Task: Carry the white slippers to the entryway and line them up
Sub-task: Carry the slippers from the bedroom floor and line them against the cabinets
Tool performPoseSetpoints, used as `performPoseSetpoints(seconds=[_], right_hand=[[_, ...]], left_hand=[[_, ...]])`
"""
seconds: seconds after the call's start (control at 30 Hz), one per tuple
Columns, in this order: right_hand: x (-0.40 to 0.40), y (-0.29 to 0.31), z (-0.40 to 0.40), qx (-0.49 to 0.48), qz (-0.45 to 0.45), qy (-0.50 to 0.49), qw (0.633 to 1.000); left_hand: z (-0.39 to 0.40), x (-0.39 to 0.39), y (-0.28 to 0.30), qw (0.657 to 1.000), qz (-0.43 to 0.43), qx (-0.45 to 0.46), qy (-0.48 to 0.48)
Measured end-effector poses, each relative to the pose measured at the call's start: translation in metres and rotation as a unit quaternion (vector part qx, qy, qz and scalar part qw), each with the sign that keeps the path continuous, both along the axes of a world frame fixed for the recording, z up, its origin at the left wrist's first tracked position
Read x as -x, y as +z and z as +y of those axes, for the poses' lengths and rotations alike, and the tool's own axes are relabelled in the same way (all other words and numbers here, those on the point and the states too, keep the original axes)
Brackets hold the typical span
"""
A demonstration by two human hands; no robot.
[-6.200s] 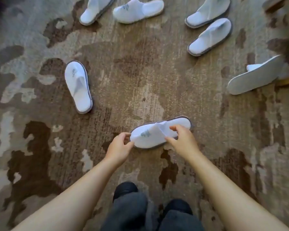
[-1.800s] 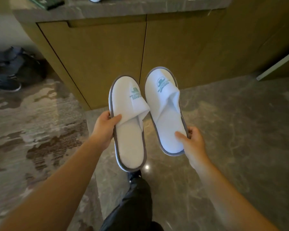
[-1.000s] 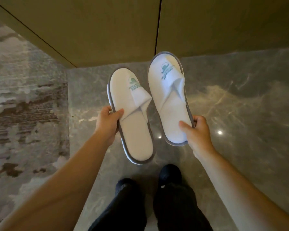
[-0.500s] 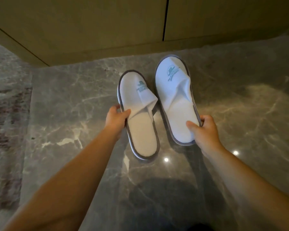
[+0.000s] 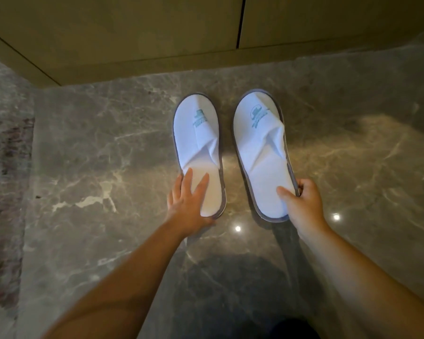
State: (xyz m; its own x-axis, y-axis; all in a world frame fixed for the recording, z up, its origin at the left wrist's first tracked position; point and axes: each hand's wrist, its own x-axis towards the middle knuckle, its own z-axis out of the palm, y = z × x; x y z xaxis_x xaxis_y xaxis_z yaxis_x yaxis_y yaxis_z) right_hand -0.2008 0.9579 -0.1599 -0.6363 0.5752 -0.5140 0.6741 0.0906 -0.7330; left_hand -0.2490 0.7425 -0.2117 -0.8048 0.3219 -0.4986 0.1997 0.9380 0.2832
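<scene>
Fingers [image 5: 198, 182] of left hand [image 5: 187, 204] flat on left slipper [image 5: 198, 145]; right hand [image 5: 301, 204] pinches right slipper [image 5: 262, 148] heel. Pair approx. parallel on marble floor [image 5: 96, 167] nr cabinet [image 5: 132, 33] edge; release left.

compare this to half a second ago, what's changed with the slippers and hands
Both slippers came down from mid-air toward the marble floor, toes to the cabinet. The left hand let go its grip and now lies flat on the left slipper. The right hand still pinches the right slipper at the heel.
</scene>
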Motion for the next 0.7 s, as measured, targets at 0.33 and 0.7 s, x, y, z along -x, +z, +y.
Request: performPoseSetpoints(seconds=[0.33, 0.7], right_hand=[[0.004, -0.001, 0.004, 0.006, 0.014, -0.026, 1.000], [0.008, 0.036, 0.017, 0.007, 0.020, -0.071, 0.997]], left_hand=[[0.003, 0.053, 0.007, 0.998, 0.019, -0.003, 0.064], [0.010, 0.066, 0.048, 0.998, -0.005, -0.016, 0.055]])
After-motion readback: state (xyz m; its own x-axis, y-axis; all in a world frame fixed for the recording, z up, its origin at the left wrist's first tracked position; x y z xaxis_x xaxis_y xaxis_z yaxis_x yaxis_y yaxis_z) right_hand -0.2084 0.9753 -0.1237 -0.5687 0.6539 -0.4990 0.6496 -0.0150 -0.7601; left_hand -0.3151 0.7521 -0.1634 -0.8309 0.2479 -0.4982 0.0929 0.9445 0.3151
